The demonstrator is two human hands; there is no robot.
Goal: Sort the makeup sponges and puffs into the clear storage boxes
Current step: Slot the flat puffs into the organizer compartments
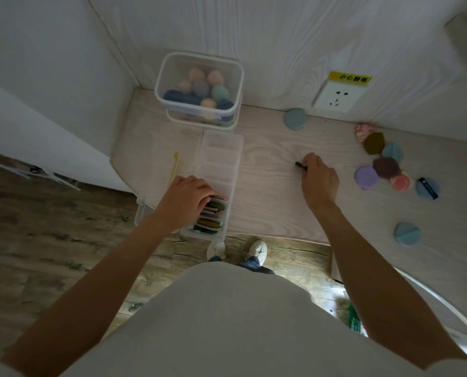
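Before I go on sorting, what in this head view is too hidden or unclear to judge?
- Small dark thing in the right hand: fingers cover most of it.
- Puffs in the divided box: left hand covers some.
- Lower stacked box: upper box hides its contents.

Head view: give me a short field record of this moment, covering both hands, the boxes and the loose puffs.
left hand: fingers pressing on puffs stood on edge in the divided box
right hand: grip on a small dark item, too small to identify
tall box: at back, egg-shaped sponges inside, stacked on another box
far compartments: look empty
loose puffs: cluster at right; one blue-grey near the outlet; one blue near the front edge
stick: yellow, left of divided box
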